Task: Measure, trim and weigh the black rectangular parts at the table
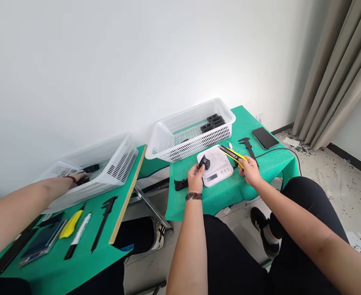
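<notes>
Head view: the left hand pinches a small black part at the near edge of the white scale, while the right hand is closed around a yellow knife. The blade tip, seemingly extended, points toward the left fingers; a slip could cut them. Beyond stands a white basket.

A small black plastic part, blocky and matte, sits tilted on the near left edge of the white digital kitchen scale, pinched from below. A yellow-and-black utility knife, long and slim, is held slanting above the scale's right side, tip pointing up-left.
</notes>
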The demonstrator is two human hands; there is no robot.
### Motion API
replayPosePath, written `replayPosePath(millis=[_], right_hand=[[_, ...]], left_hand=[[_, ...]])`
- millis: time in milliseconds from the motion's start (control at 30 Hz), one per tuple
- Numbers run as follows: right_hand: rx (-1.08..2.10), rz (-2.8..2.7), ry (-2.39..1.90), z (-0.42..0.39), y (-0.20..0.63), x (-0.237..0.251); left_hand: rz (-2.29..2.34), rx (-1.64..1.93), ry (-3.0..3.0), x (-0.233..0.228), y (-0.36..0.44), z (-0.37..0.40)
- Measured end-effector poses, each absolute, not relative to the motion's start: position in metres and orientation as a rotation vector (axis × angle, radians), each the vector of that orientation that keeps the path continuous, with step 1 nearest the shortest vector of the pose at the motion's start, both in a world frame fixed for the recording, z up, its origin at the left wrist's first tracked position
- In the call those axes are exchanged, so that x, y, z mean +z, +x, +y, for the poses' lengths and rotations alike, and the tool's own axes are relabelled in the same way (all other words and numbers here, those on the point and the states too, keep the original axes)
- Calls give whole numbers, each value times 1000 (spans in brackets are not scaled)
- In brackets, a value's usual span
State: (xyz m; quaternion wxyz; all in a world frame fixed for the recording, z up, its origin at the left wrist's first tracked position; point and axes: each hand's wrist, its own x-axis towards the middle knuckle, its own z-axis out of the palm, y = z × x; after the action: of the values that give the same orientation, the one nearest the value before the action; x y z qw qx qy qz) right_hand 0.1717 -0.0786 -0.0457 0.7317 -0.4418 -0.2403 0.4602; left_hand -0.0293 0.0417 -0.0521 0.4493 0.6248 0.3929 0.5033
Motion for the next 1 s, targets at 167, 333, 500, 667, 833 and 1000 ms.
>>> replayPosePath(millis=[167,333,500,667,833,1000], right_hand=[[1050,-528,-931,-79,174,-41],[1044,-521,-939,-71,171,-41],[1041,-483,-951,-72,164,-46],[1035,-442,-970,-74,161,-45],[1034,-449,-960,-74,162,-43],[1024,-462,-966,-73,163,-46]], left_hand=[[967,1270,1520,-47,-28,39],[973,1290,1514,-51,-33,40],[1005,1274,1521,-58,-36,43],[1032,1225,1543,-59,-37,41],[1030,1202,1585,-55,-38,37],[1020,1204,1594,-56,-37,38]])
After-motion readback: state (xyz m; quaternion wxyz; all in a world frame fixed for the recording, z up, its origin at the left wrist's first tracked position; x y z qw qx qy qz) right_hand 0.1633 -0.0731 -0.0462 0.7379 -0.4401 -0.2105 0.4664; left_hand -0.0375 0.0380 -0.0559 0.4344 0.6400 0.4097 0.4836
